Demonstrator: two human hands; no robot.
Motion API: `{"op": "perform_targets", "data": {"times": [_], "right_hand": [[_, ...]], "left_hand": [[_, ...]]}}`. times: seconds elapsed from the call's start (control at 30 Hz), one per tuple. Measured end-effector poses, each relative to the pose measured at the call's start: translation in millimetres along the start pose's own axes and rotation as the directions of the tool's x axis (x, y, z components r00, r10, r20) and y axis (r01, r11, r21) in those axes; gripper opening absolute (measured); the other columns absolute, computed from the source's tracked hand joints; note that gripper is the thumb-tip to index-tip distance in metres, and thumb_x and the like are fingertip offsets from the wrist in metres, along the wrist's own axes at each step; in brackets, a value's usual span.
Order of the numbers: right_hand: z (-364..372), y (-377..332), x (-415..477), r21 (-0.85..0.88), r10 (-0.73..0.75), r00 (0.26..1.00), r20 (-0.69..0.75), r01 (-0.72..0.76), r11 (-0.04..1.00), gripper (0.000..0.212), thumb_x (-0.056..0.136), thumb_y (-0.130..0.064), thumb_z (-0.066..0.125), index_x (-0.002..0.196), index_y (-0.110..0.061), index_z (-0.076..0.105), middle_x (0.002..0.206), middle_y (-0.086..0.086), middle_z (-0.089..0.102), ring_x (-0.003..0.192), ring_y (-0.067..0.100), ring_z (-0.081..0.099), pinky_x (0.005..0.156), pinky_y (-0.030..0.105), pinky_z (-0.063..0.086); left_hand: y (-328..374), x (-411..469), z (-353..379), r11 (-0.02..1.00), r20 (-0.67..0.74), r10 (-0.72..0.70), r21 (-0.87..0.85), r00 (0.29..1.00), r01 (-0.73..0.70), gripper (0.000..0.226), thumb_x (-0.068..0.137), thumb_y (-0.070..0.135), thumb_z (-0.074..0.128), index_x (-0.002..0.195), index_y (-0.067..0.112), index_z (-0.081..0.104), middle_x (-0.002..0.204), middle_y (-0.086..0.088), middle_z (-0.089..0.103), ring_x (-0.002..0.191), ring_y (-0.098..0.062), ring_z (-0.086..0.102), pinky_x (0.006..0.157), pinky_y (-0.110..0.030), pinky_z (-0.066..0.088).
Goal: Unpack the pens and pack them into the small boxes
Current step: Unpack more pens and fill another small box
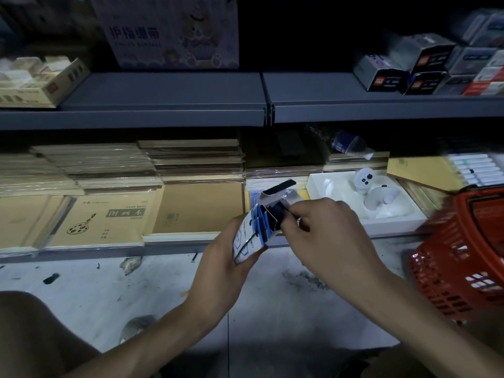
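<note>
White-and-blue small box [245,241] sits gripped in the left hand [218,266], flap [283,186] open; the right hand [324,230] pinches dark pens [278,210] (apparently several) at its mouth. Packing appears under way; flap closure is outstanding.

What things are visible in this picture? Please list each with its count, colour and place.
small box: one, white and blue, open, in left grip
pens: count unclear, black, at box mouth
basket: one, red, right edge
tray: one, white, lower shelf right
notebooks: many, brown, lower shelf left
carton: one, pale, bear print, upper shelf
packs: several, black and grey, upper shelf right
left grip: one hand, holds the box
right grip: one hand, pinches the pens
</note>
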State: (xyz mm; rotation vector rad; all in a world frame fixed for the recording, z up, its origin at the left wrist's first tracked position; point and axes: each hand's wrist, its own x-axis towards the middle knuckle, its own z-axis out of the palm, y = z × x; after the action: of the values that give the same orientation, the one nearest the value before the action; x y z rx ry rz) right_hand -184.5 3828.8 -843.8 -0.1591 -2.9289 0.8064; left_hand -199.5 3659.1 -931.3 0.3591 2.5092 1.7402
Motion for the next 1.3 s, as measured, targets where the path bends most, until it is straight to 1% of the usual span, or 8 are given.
{"op": "perform_targets", "data": {"times": [0.1, 0.3, 0.57, 0.67, 0.8, 0.97, 1.13, 1.3], "right_hand": [[-1.7, -3.9, -2.8, -0.06, -0.018, 0.999, 0.04, 0.02, 0.998, 0.041, 0.096, -0.027, 0.052, 0.056, -0.021, 0.042, 0.047, 0.001, 0.033, 0.049, 0.017, 0.036, 0.047, 0.031, 0.026], [-5.3, 1.1, -3.9, -0.007, -0.015, 0.992, -0.125, 0.014, 1.0, 0.016, 0.093, -0.038, 0.066, 0.082, -0.03, 0.074, 0.043, -0.007, 0.043, 0.052, 0.017, 0.048, 0.051, 0.028, 0.036], [-2.4, 7.3, 0.2, 0.078, 0.082, 0.993, -0.084, -0.075, 0.994, 0.02, 0.092, -0.028, 0.068, 0.073, -0.027, 0.075, 0.047, -0.006, 0.055, 0.051, 0.016, 0.054, 0.055, 0.031, 0.048], [-2.1, 7.6, -0.1, 0.046, 0.063, 0.996, -0.065, -0.06, 0.997, 0.021, 0.094, -0.029, 0.067, 0.075, -0.024, 0.075, 0.051, -0.002, 0.059, 0.054, 0.017, 0.058, 0.057, 0.033, 0.052], [-8.7, 4.9, -3.8, 0.088, 0.047, 0.981, -0.191, -0.031, 0.996, 0.012, 0.092, -0.037, 0.069, 0.082, -0.031, 0.071, 0.048, -0.011, 0.054, 0.051, 0.012, 0.053, 0.056, 0.028, 0.043], [-11.2, -13.5, -14.2, 0.513, 0.125, 0.992, 0.017, -0.116, 0.851, 0.022, 0.085, -0.039, 0.075, 0.069, -0.025, 0.073, 0.064, -0.007, 0.07, 0.052, 0.007, 0.059, 0.064, 0.036, 0.055], [6.9, -18.5, -17.0, 0.498, 0.204, 0.977, 0.063, -0.208, 0.842, 0.022, 0.076, -0.036, 0.088, 0.068, -0.025, 0.072, 0.067, -0.009, 0.073, 0.047, 0.01, 0.065, 0.048, 0.019, 0.045], [7.5, -15.9, -16.4, 0.558, 0.208, 0.974, 0.09, -0.222, 0.799, 0.018, 0.084, -0.021, 0.082, 0.069, -0.018, 0.073, 0.063, -0.004, 0.073, 0.043, 0.012, 0.063, 0.048, 0.019, 0.046]], "left_hand": [[-1.6, 0.7, 1.2, 1.0, 0.005, 0.002, 0.017, 1.0, -0.002, 0.045, 0.091, 0.02, 0.076, 0.123, 0.044, 0.056, 0.11, 0.026, 0.069, 0.104, 0.003, 0.066, 0.08, -0.01, 0.049], [-6.8, 2.5, 3.4, 0.999, 0.026, -0.034, 0.004, 0.999, 0.034, 0.043, 0.091, 0.023, 0.076, 0.128, 0.036, 0.059, 0.112, 0.022, 0.07, 0.105, 0.002, 0.066, 0.083, -0.015, 0.052], [0.3, 0.6, 2.3, 0.999, 0.029, -0.017, 0.033, 0.999, 0.016, 0.049, 0.091, 0.024, 0.075, 0.117, 0.056, 0.049, 0.111, 0.039, 0.064, 0.105, 0.012, 0.062, 0.082, -0.005, 0.047], [1.3, 1.1, 1.3, 0.997, 0.027, -0.012, 0.071, 1.0, 0.01, 0.048, 0.092, 0.024, 0.075, 0.115, 0.057, 0.049, 0.105, 0.034, 0.066, 0.102, 0.012, 0.061, 0.079, -0.005, 0.046], [-2.2, 3.1, 1.5, 0.989, 0.036, -0.023, 0.146, 0.999, 0.018, 0.042, 0.094, 0.026, 0.072, 0.117, 0.053, 0.048, 0.105, 0.025, 0.066, 0.098, 0.01, 0.06, 0.072, -0.005, 0.044], [-10.1, 5.2, 1.0, 0.986, 0.019, -0.059, 0.16, 0.998, 0.055, 0.032, 0.096, 0.026, 0.07, 0.122, 0.032, 0.054, 0.108, 0.014, 0.068, 0.095, 0.006, 0.061, 0.069, -0.005, 0.042], [-10.6, 4.3, 3.2, 0.988, 0.028, -0.078, 0.135, 0.997, 0.074, 0.028, 0.095, 0.022, 0.07, 0.116, 0.03, 0.053, 0.105, 0.011, 0.07, 0.09, -0.002, 0.065, 0.067, -0.008, 0.043], [-8.4, 5.6, 5.2, 0.986, 0.033, -0.085, 0.146, 0.996, 0.079, 0.027, 0.094, 0.021, 0.07, 0.111, 0.033, 0.053, 0.096, 0.013, 0.068, 0.084, 0.001, 0.063, 0.063, -0.009, 0.042]]}}
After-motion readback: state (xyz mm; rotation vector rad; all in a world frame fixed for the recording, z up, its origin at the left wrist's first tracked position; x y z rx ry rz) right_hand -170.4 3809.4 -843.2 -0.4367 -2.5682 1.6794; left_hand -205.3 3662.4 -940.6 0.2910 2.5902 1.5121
